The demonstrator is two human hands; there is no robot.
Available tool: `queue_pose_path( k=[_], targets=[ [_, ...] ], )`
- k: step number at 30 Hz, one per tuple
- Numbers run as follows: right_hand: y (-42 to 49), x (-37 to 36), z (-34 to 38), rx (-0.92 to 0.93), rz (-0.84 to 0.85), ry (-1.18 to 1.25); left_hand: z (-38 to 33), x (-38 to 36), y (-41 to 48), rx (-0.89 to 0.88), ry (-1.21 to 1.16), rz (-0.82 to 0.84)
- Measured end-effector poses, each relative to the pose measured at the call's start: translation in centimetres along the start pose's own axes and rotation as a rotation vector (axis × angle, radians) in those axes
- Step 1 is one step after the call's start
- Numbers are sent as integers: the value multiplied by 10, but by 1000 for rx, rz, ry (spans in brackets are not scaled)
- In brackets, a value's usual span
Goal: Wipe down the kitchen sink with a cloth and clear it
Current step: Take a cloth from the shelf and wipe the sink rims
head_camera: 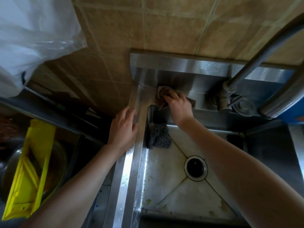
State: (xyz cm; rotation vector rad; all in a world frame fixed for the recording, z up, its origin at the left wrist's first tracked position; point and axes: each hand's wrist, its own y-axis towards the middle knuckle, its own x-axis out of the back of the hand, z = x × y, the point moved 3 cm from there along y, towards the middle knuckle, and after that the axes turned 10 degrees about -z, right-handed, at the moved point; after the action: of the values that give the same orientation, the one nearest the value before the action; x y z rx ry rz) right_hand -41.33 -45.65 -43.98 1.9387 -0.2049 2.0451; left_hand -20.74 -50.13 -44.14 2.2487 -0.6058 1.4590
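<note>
Inside sink (131, 162), dark scourer (158, 136) in corner — cloth (162, 92) on rear ledge (202, 89)

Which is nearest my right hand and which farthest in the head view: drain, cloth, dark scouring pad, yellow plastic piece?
1. The cloth, gripped by the right hand on the sink's back ledge.
2. The scouring pad, sink's back left corner.
3. The drain, mid-sink.
4. The yellow plastic piece, far left, outside the sink.
</note>
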Motion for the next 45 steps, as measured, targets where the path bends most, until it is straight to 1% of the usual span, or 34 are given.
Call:
queue_pose_path(
  k=[3, 5, 7, 10, 15, 17, 24, 29, 34, 39, 42, 45],
  targets=[
    [3, 2, 3, 53, -6, 19, 0, 1, -3, 12, -28, 3],
    [2, 6, -5, 55, -29, -11, -1, 2, -5, 18, -26, 6],
    [-4, 10, -24, -5, -57, -65, -2, 2, -5, 23, -11, 9],
    [-21, 13, -55, -156, -76, -70, -3, 4, -6, 41, -1, -2],
    [-31, 13, -68, -304, -118, 37, 1, 4, -9, 75, 13, 8],
    [-27, 10, -62, -323, -122, 85, 4, 6, -11, 91, 12, 15],
    [-1, 0, -12, -226, -100, 178, 17, 17, -25, 114, -18, 3],
    [18, -4, 29, -109, -17, 160, 26, 24, -36, 133, -41, -18],
    [29, -8, 47, -16, 61, 120, 36, 24, -47, 179, -22, 24],
    [26, -6, 56, 35, 45, 199, 36, 23, -64, 191, -7, 56],
    [17, -5, 61, 60, 21, 235, 33, 23, -79, 197, -17, 56],
    [-2, -6, 67, 69, 4, 321, 33, 24, -96, 235, -41, 41]
  ],
)
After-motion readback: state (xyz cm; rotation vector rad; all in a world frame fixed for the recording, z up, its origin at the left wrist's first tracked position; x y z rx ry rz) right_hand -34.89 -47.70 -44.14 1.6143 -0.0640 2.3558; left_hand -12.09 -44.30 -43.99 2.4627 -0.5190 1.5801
